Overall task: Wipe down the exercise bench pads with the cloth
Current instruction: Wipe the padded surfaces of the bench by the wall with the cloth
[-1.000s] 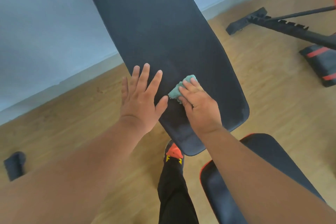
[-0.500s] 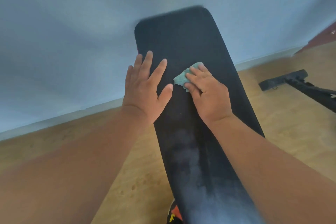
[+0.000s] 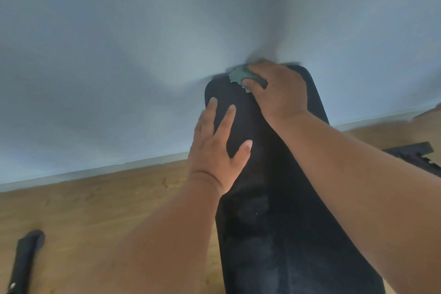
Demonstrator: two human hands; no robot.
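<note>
Only one view here, the head cam looking down the length of the bench.

The black bench pad (image 3: 281, 198) runs from the bottom of the frame up and away toward the wall (image 3: 119, 55), with its rounded far end sitting right in front of that pale blue wall. The nearer part of the pad looks a bit hazy and streaky, the rest is plain dark.

Right hand (image 3: 279, 93) is up at the very top end of the pad, palm down on the green cloth (image 3: 238, 77). The cloth is bunched under the fingers, with a ragged bit sticking out on the left side. Fingers are curled over it and the thumb pins its near edge, so it's gripped and pressed against the pad at once. That far end is pretty blurry, so I can't make out much finer than that.

Left hand (image 3: 217, 148) is lower down, along the pad's left edge. It lies flat with the fingers straight and spread, thumb pointing out across the pad. It holds nothing and just rests on the surface.

Either side of the pad there's wood floor (image 3: 83, 210). A dark bar thing (image 3: 23, 262) lies at the bottom left, and a black frame piece (image 3: 415, 157) pokes in on the right, behind the right forearm.
</note>
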